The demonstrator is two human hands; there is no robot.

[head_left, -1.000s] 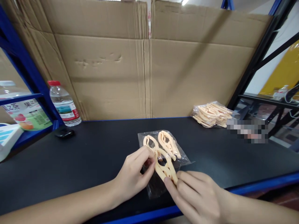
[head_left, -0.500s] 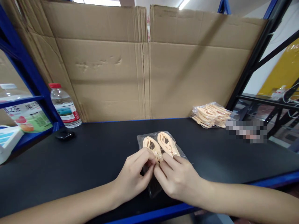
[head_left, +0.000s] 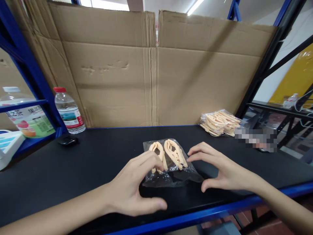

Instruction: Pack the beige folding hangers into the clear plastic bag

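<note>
Head view: at lower centre of the frame, the left hand (head_left: 133, 189) and right hand (head_left: 221, 169), both open and holding nothing, flanked a clear bag of peach clips (head_left: 168, 161) on the black shelf (head_left: 73, 169); seemingly flattening it, a light press would suit.

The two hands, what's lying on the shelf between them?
Head view: a clear bag with peach plastic clips, between left hand and right hand.

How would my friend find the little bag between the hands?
Start at the big cardboard wall and come down onto the black shelf. The little bag lies flat between the left hand and right hand, holding just two peach plastic clips, unlike the fat stack of packs back right.
</note>
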